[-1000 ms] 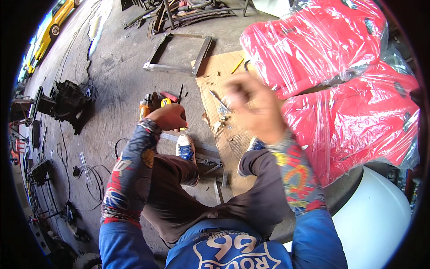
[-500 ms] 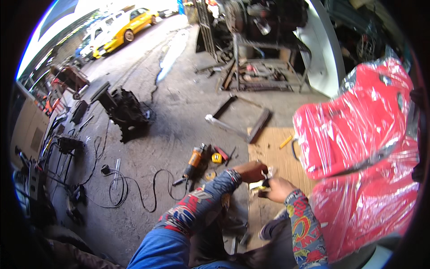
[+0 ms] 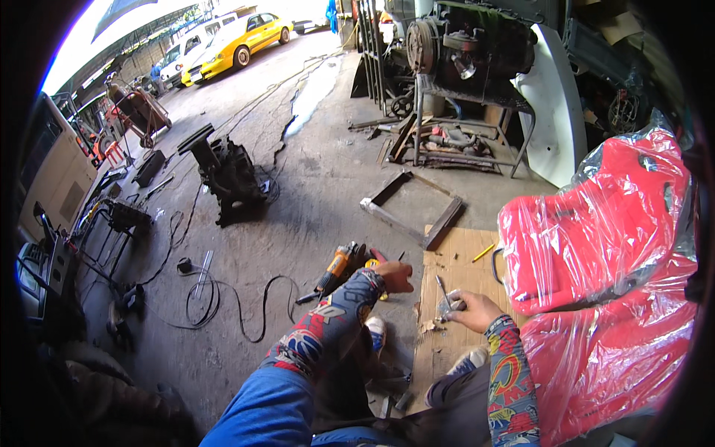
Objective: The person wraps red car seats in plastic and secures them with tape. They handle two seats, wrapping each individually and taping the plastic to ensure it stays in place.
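Observation:
My right hand (image 3: 478, 313) is closed over the cardboard sheet (image 3: 465, 257), fingertips pinching a small greyish piece (image 3: 449, 305). A thin rod with a pale shaft (image 3: 441, 285) points up from that pinch. I cannot make out the kind of either. My left hand (image 3: 396, 277) is apart from the right one, fingers curled, at the cardboard's left edge. What it may hold is hidden. Just left of it an orange angle grinder (image 3: 337, 267) lies on the concrete, beside a partly covered yellow tape measure (image 3: 371, 263) and a red-handled tool (image 3: 377, 255).
A rectangular metal frame (image 3: 413, 205) lies beyond the cardboard. A yellow pencil-like stick (image 3: 483, 252) rests on it. Plastic-wrapped red seats (image 3: 588, 246) stand at right. A cord (image 3: 262, 313) snakes left. Farther off are a dark metal casting (image 3: 229, 179) and an engine on a stand (image 3: 469, 52).
My hands were together over the cardboard; the left has moved away to the left, toward the grinder. The rod in my right hand now shows. The view has shifted slightly.

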### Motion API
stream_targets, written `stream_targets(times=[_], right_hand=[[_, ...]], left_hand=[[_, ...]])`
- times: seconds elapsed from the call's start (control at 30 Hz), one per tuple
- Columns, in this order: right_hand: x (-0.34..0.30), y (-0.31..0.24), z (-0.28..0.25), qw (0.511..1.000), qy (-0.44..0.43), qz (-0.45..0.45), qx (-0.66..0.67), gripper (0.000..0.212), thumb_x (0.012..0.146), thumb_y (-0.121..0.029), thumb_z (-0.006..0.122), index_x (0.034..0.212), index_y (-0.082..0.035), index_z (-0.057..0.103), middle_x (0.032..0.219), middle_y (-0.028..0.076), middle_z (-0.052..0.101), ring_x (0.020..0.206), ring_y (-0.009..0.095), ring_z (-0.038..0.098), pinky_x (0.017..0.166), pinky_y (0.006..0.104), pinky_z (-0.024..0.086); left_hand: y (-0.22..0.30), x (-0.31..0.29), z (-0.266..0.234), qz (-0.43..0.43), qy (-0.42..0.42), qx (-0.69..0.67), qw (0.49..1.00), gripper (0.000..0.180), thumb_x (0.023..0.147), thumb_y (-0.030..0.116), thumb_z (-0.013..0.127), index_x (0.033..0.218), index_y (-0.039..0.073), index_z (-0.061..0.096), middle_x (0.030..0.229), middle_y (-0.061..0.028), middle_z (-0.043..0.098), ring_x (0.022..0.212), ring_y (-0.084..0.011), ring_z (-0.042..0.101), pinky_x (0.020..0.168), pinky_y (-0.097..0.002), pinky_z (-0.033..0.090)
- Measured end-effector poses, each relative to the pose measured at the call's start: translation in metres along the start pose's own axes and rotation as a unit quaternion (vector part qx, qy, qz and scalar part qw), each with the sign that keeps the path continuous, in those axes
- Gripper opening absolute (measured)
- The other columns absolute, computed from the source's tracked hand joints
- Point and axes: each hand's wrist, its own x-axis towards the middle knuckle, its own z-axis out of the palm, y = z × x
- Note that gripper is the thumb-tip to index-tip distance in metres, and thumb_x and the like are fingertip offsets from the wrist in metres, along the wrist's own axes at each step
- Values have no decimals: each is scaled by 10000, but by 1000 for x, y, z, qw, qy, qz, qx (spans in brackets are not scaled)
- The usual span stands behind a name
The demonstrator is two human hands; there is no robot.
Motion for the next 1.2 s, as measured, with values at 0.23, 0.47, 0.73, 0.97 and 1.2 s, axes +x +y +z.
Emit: stream_targets(times=[0.23,0.47,0.73,0.97,1.2], right_hand=[[1,-5,4,1000,1,27,-8,604,795,-405,788,1246,-34,635,1083,210,704,1003,358,687,885,425,538],[11,-1,-8,997,-15,59,-37,499,823,-334,755,1214,-42,649,1011,197,728,975,343,701,873,417,539],[25,12,-12,996,-6,73,-48,457,819,-328,736,1160,-31,671,1009,206,729,966,336,708,857,415,544],[26,27,-14,995,-14,92,-33,500,812,-356,748,1201,-54,663,1072,212,718,1029,329,692,900,397,530],[18,33,-19,995,-11,92,-42,573,816,-386,739,1244,-18,641,1165,222,690,1111,333,661,962,391,506]], left_hand=[[-27,-6,-8,84,-1,146,986,455,874,430,681,1101,39,624,889,-156,698,825,-286,701,754,-422,535],[-34,-43,-27,-85,-77,-115,987,368,943,230,630,1185,-46,617,885,-127,720,722,-204,713,657,-354,564],[-45,-39,-27,-116,-97,-144,978,345,960,178,595,1226,-42,614,969,-124,722,820,-206,719,724,-352,579],[-44,-40,-20,-142,-93,-93,981,344,956,152,580,1230,-54,605,1015,-154,718,824,-223,717,722,-359,584],[-28,-48,-19,-146,-60,-89,983,367,978,182,571,1257,-57,567,1027,-176,711,801,-224,714,698,-343,588]])
